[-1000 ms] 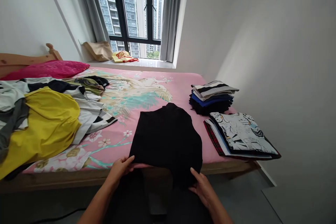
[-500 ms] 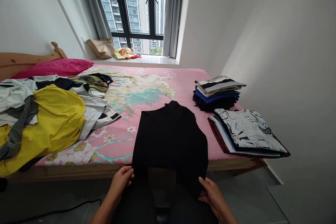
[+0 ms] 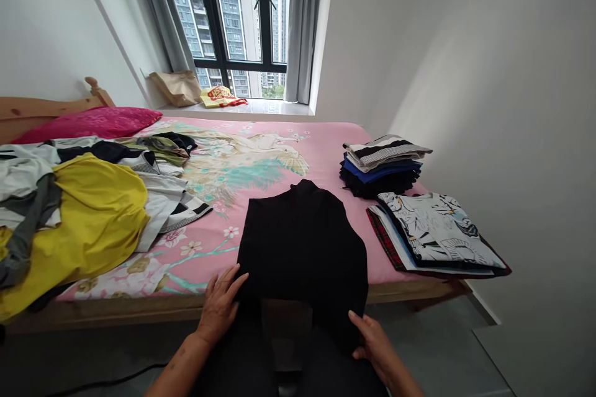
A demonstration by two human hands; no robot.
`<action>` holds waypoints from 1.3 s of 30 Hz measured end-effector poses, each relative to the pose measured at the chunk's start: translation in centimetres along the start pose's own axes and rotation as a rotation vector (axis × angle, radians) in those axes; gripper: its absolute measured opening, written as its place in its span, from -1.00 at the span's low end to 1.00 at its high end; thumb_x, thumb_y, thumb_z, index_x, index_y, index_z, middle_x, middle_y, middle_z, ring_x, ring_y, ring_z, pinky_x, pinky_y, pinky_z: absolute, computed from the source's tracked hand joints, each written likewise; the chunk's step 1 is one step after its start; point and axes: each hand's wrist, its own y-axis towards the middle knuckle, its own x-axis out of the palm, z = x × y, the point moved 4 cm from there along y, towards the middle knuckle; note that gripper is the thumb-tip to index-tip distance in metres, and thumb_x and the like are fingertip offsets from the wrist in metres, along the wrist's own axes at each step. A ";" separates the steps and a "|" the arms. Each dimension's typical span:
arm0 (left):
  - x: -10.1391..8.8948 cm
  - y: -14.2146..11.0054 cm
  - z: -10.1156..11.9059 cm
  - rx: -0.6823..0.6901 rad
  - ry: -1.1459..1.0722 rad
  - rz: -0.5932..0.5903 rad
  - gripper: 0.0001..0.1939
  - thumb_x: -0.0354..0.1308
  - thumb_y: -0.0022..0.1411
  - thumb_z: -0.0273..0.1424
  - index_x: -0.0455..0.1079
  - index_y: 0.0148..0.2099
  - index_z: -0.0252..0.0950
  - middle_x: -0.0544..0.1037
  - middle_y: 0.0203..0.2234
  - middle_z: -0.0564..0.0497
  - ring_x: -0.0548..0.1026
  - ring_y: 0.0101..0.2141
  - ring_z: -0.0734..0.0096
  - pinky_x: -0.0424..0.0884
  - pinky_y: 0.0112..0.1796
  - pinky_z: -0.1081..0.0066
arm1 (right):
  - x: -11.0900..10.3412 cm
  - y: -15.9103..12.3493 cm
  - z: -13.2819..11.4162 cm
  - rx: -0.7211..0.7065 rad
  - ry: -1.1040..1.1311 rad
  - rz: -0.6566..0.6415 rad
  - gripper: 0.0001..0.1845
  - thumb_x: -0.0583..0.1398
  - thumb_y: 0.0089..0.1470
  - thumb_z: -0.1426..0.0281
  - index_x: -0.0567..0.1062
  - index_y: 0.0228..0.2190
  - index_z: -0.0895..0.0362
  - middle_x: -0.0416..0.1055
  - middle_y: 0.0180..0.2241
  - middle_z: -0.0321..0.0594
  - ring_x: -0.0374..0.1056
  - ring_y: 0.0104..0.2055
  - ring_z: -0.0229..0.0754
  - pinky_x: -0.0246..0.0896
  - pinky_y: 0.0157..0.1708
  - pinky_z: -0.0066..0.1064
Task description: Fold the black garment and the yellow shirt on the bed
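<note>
A black garment lies flat on the pink flowered bed sheet, its lower part hanging over the bed's front edge. My left hand rests on the garment's lower left corner with the fingers stretched out flat. My right hand grips the hanging lower right edge of the garment, thumb on top.
A heap of loose clothes, yellow, white and grey, covers the bed's left side. Two folded stacks sit at the right: a striped-topped one and a printed-topped one. A pink pillow lies by the wooden headboard. Window behind.
My left hand let go of the garment's corner, moved up onto the bed and flattened on the cloth. My right hand stayed on the lower right edge.
</note>
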 end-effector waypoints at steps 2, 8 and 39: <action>-0.2 0.1 -0.7 0.007 -0.061 0.006 -0.37 -0.02 -0.02 -0.63 0.33 0.12 -0.14 0.27 0.18 -0.06 0.21 0.17 0.16 0.04 0.16 0.08 | -0.4 -0.1 -0.5 -0.010 0.011 -0.018 -0.60 0.33 -0.17 0.11 0.35 -0.56 0.15 0.22 -0.63 -0.38 0.17 -0.60 -0.37 0.20 -0.72 -0.56; -2.3 3.3 -1.5 -0.052 -0.413 0.037 -0.68 -0.01 0.09 -0.49 0.45 -0.12 -0.20 0.41 0.06 -0.04 0.30 0.10 0.21 0.19 0.10 0.22 | 0.0 1.2 -7.0 -0.095 0.003 -0.227 -0.58 0.24 -0.04 0.06 0.39 -0.50 0.20 0.28 -0.65 -0.34 0.18 -0.69 -0.38 0.10 -0.77 -0.56; 0.5 9.3 -3.7 -0.655 -0.541 -0.097 -0.68 0.02 0.05 -0.09 0.28 -0.52 -0.24 0.34 -0.65 0.13 0.30 -0.51 0.43 0.13 -0.45 0.48 | -3.0 11.4 -12.0 -0.344 -0.618 0.151 -0.68 0.01 0.05 0.10 0.29 -0.42 0.10 0.14 -0.81 -0.47 0.19 -0.77 -0.28 0.04 -0.77 -0.53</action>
